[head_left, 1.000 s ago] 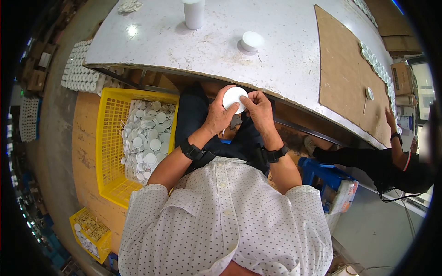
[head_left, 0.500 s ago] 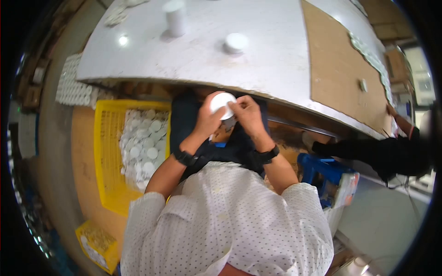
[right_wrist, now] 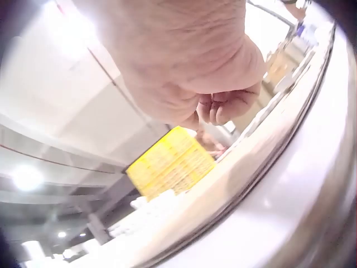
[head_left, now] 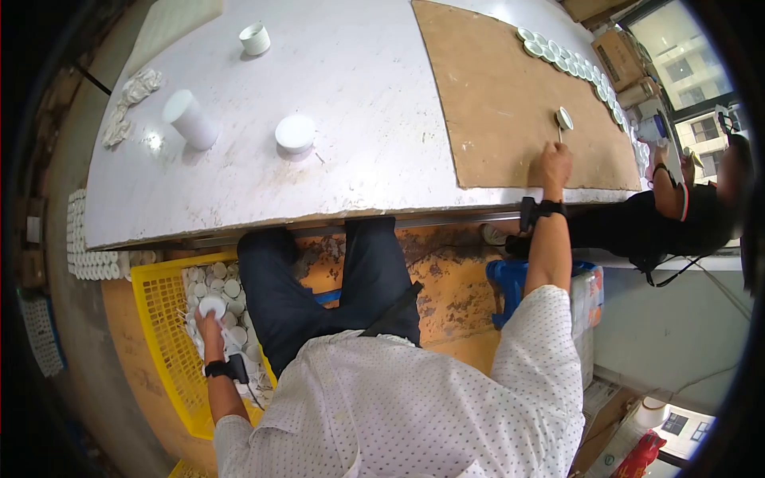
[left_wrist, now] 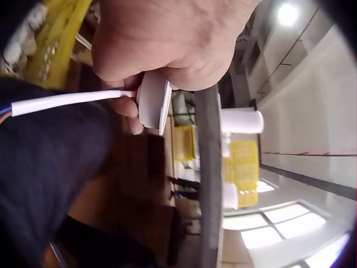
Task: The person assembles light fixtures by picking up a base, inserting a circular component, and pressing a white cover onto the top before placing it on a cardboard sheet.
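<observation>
My left hand (head_left: 209, 334) is over the yellow basket (head_left: 155, 334) and grips a round white disc-shaped piece (head_left: 212, 306). In the left wrist view a white cable (left_wrist: 67, 101) runs out of its back, with coloured wires at the end. Many similar white discs (head_left: 231, 288) lie piled in the basket. On the table's right side, my right hand (head_left: 555, 169) has its fingers curled at the lower end of a thin stem, pinching it. That stem leads up to a small round white-rimmed piece (head_left: 564, 118) on the brown board (head_left: 494, 103).
On the white table (head_left: 358, 159) stand a tall white cylinder (head_left: 190, 119), a short white tub (head_left: 296, 134) and a white cup (head_left: 255, 38). A crumpled cloth (head_left: 131, 99) lies left. Small round cups (head_left: 570, 64) line the board's far edge. Another person (head_left: 677, 211) is at right.
Both hands were together at my lap on a white disc. The left hand has gone left to the basket with it; the right has let go and reached to the stemmed piece. My view shifted right.
</observation>
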### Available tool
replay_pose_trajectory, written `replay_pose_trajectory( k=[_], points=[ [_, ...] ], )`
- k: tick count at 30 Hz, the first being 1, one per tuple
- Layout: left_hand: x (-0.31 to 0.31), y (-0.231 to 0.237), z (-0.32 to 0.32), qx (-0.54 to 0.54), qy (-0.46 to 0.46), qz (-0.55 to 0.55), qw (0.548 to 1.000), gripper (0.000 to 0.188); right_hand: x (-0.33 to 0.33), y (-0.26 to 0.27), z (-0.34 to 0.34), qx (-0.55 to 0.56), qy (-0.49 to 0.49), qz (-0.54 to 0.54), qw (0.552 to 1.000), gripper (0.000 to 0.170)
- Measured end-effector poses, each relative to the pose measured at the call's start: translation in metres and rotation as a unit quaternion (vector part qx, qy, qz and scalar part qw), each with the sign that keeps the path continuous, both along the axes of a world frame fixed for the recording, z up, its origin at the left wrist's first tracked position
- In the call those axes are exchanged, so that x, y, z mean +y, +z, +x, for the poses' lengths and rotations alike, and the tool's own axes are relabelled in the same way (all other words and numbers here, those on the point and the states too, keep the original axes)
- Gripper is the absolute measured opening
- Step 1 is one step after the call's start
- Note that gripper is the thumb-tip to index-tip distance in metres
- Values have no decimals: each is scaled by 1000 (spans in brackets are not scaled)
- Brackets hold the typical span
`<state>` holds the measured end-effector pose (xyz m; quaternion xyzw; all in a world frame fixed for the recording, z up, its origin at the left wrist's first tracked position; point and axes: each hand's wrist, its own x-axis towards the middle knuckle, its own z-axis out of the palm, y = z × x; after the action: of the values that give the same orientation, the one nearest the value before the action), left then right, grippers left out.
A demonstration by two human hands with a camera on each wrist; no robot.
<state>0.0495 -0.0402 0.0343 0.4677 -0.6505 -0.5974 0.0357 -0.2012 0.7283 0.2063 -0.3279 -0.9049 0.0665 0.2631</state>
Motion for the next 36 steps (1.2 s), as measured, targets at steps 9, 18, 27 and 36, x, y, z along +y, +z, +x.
replay_pose_trajectory(
  k=[9, 18, 27, 36],
  points=[
    [-98, -1, 128, -226, 25, -95, 969, 44, 52, -8, 5, -88, -80, -43, 992, 28],
    [-179, -110, 187, -108, -58, -286, 950, 43, 6, -30, 34, 0, 81, -18, 997, 26],
    [30, -29, -19, 104, -235, -75, 964, 29, -156, -20, 121, 48, 176, -607, 774, 18],
    [229, 124, -104, 217, -454, 201, 840, 41, -273, -42, 180, -87, 251, -743, 614, 8]
  ],
)
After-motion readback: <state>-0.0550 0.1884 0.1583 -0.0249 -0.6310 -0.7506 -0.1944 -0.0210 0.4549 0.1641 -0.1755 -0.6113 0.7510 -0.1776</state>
